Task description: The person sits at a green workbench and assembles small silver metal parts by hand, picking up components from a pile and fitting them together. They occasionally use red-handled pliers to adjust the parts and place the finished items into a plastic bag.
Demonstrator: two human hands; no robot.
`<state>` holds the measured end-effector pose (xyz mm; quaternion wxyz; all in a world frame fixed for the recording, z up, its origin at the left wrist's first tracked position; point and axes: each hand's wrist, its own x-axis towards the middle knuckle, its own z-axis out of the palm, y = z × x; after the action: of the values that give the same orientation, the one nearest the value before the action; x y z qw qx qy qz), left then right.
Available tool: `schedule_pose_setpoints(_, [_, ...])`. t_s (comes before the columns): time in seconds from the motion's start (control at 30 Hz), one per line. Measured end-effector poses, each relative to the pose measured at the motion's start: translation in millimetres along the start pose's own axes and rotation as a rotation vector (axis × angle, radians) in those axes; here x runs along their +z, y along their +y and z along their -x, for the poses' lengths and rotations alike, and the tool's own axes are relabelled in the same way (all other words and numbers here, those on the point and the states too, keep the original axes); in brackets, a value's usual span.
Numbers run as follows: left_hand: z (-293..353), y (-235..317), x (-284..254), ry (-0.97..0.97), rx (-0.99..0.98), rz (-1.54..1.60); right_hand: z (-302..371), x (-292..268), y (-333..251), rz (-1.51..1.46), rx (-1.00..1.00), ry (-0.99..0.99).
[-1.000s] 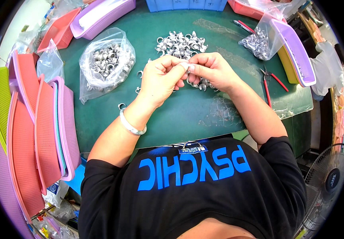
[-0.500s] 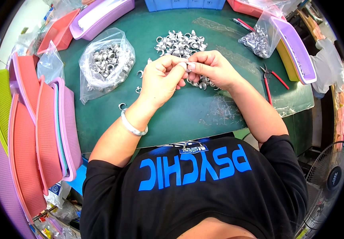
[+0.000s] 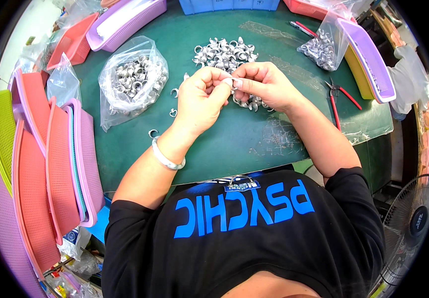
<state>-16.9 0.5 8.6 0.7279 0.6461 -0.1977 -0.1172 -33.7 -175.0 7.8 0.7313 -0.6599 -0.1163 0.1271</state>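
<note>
My left hand and my right hand meet over the table, thumbs and forefingers pinched on one small silvery ring. The fingertips cover most of that ring. Just beyond and partly under my hands lies a heap of silvery metal rings. To the left of my left hand a few single pieces are spread out, among them a heart-shaped ring and an open ring near my wrist. A clear plastic bag holding many similar rings stands further left.
Red-handled pliers lie open on the green table at right, with another red-handled tool behind. A bag of rings leans near a purple basket. Stacked baskets crowd the left; a fan stands lower right.
My hands stay together at nearly the same spot, with only a slight shift of the fingers around the ring. The rest of the table looks the same.
</note>
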Motion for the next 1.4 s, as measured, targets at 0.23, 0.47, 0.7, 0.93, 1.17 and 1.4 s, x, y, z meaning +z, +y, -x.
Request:
schedule_pose_setpoints(0.23, [-1.2, -1.4, 0.0, 0.118, 0.288, -0.269, 3.2, 1.3, -9.3, -0.046, -0.052, 0.044])
schedule_pose_setpoints(0.47, [-0.6, 3.2, 1.0, 0.118, 0.469, -0.461, 4.4, 3.2, -8.9, -0.065, -0.06, 0.045])
schedule_pose_setpoints(0.7, [-0.5, 0.8, -1.1, 0.102, 0.535, -0.577, 5.1, 4.4, -9.5, -0.053, -0.049, 0.064])
schedule_pose_setpoints(0.93, [-2.5, -2.8, 0.2, 0.124, 0.614, -0.613, 4.5, 4.2, -6.9, -0.035, -0.07, 0.068])
schedule_pose_setpoints(1.17, [-3.2, -4.0, 0.3, 0.109, 0.648, -0.645, 4.5, 4.9, -7.2, -0.046, -0.04, 0.081])
schedule_pose_setpoints(1.4, [-4.6, -5.2, 0.2, 0.098, 0.686, -0.672, 3.7, 2.6, -3.1, -0.032, -0.052, 0.081])
